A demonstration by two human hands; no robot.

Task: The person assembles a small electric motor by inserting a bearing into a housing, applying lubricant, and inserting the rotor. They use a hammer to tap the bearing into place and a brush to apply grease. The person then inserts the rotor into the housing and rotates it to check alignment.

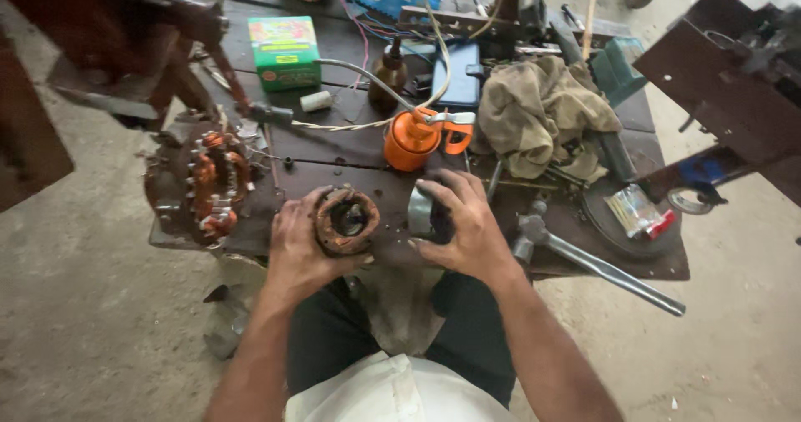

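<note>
Hands seen from above, from a head-worn camera, are at work over a cluttered, dark wooden bench [350,151].

A small round motor winding [345,219], rust-brown with copper wire coiled around a hollow middle, is held by the left hand [299,242]. The left grip is closed around the winding's left side, with the thumb underneath, so that the open core is kept facing up and steady near the bench's front edge.

Just beside it, a curved grey metal housing [420,211] is covered by the right hand [463,226]. The right grip is wrapped over the housing from above, fingers spread around its rim, seemingly to keep it upright next to the winding.

Behind the hands, an orange oil can [411,139] stands near the middle of the bench. A larger stator with copper coils [213,184] lies at the left end. A green box [284,51] sits further back, and a crumpled beige rag [538,113] is heaped to the right. A metal hammer [584,259] lies at the front right, its handle pointing off the bench edge. The person's dark trousers and a bare concrete floor are seen below.
</note>
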